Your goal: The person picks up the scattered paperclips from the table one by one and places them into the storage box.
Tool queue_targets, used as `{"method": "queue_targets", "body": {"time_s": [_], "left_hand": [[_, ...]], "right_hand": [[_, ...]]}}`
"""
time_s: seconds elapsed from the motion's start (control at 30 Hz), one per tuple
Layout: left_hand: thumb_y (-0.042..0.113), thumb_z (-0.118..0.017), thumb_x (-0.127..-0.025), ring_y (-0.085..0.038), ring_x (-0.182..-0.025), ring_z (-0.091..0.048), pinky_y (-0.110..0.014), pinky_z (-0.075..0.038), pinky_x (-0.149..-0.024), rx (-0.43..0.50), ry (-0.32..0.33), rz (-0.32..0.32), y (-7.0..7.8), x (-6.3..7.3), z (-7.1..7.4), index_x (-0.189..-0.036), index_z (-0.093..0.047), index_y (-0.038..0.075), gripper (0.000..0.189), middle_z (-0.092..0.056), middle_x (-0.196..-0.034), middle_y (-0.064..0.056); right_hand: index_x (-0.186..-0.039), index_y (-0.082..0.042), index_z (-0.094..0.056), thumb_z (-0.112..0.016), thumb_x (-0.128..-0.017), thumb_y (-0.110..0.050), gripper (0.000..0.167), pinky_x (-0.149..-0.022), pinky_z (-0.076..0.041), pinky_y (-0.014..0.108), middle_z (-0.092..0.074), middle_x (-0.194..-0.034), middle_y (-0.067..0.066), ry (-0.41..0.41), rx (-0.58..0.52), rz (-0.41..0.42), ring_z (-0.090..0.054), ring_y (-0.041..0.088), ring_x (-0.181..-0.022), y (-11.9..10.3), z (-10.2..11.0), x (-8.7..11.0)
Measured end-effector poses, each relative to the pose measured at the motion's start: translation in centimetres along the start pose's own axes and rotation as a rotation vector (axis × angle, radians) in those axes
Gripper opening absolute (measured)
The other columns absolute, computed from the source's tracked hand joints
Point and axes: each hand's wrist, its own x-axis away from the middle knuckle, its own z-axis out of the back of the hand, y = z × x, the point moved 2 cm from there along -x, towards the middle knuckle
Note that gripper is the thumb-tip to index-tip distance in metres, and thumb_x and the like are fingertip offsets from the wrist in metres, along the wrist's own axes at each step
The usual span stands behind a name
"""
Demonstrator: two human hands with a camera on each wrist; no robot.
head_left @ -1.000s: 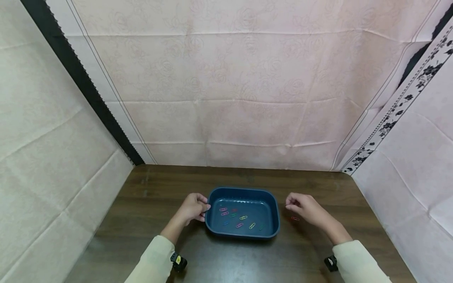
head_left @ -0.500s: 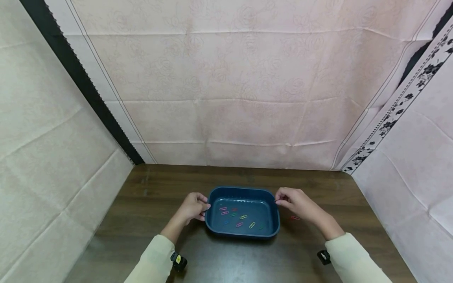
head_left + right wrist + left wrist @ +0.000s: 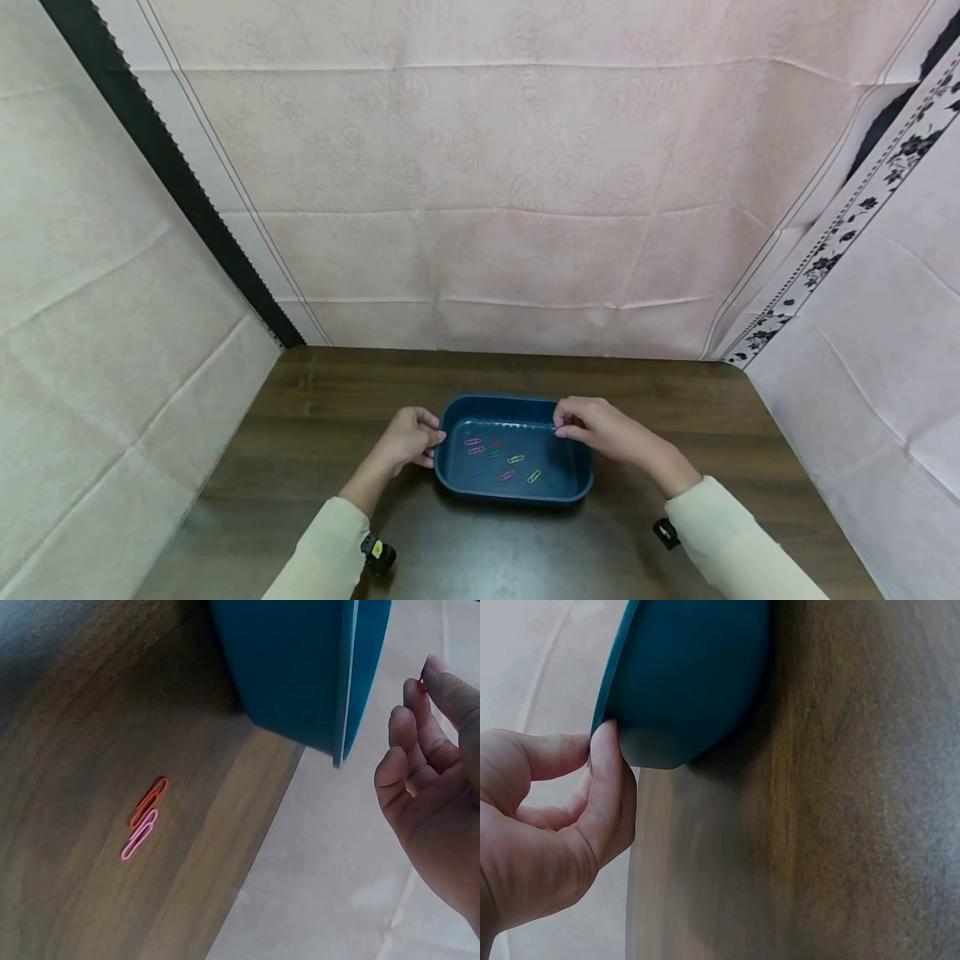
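A dark blue rectangular tray (image 3: 514, 499) stands on the wooden table, with several small coloured paper clips on its floor, a yellow paper clip (image 3: 515, 459) among them. My left hand (image 3: 408, 437) pinches the tray's left rim between thumb and fingers, as the left wrist view shows closely. Over the tray's right part is my right hand (image 3: 603, 427). Between its thumb and index fingertip it pinches a small reddish paper clip (image 3: 423, 685), mostly hidden by the fingers. On the table right of the tray lie a red paper clip (image 3: 148, 802) and a pink paper clip (image 3: 139, 835), end to end.
The brown wooden table (image 3: 330, 467) runs back to a pale patterned cloth (image 3: 525, 250) hung behind it. More pale cloth hangs at left and right. A dark band is worn at each wrist.
My right hand has moved left, from beside the tray across its right rim to above the inside, carrying the paper clip. My left hand stays on the tray's rim.
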Motion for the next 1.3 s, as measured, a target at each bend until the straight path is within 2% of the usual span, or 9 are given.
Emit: {"method": "queue_targets", "body": {"time_s": [0.27,0.47,0.93,1.3], "left_hand": [[0.004,-0.064,-0.1,-0.022,-0.066,-0.061,-0.034,-0.064,-0.06,-0.011,-0.005,0.005,0.1,0.0,0.1,-0.117,-0.058,-0.007,0.021,-0.063,-0.09,-0.017],[0.004,-0.064,-0.1,-0.022,-0.065,-0.061,-0.034,-0.064,-0.06,-0.007,-0.006,0.001,0.1,-0.1,0.1,-0.116,-0.059,-0.007,0.02,-0.062,-0.087,-0.016],[0.005,-0.064,-0.101,-0.022,-0.066,-0.06,-0.034,-0.064,-0.061,-0.009,-0.002,0.002,0.1,0.0,0.0,-0.116,-0.059,-0.005,0.019,-0.06,-0.085,-0.015],[0.002,-0.064,-0.1,-0.02,-0.064,-0.059,-0.033,-0.063,-0.057,0.006,-0.01,-0.007,0.0,-0.1,-0.2,-0.115,-0.059,-0.008,0.019,-0.062,-0.086,-0.015]], "right_hand": [[-0.1,-0.016,-0.063,-0.064,-0.103,-0.021,0.007,-0.073,-0.054,0.022,-0.059,-0.089,-0.009,-0.104,-0.002,-0.038,-0.057,0.008,-0.083,-0.7,-0.6,-1.6],[-0.098,-0.016,-0.063,-0.064,-0.103,-0.016,0.005,-0.072,-0.053,0.022,-0.059,-0.092,-0.006,-0.137,0.032,0.016,-0.056,0.009,-0.084,-1.1,-1.0,-2.9],[-0.095,-0.016,-0.064,-0.068,-0.101,-0.015,0.006,-0.071,-0.054,0.021,-0.06,-0.084,-0.006,-0.266,0.118,0.038,-0.057,0.007,-0.077,-1.2,-2.7,-5.7],[-0.097,-0.015,-0.065,-0.065,-0.102,-0.015,0.005,-0.071,-0.052,0.02,-0.062,-0.087,-0.007,-0.388,0.14,-0.04,-0.056,0.007,-0.078,-0.8,-4.3,-7.1]]}}
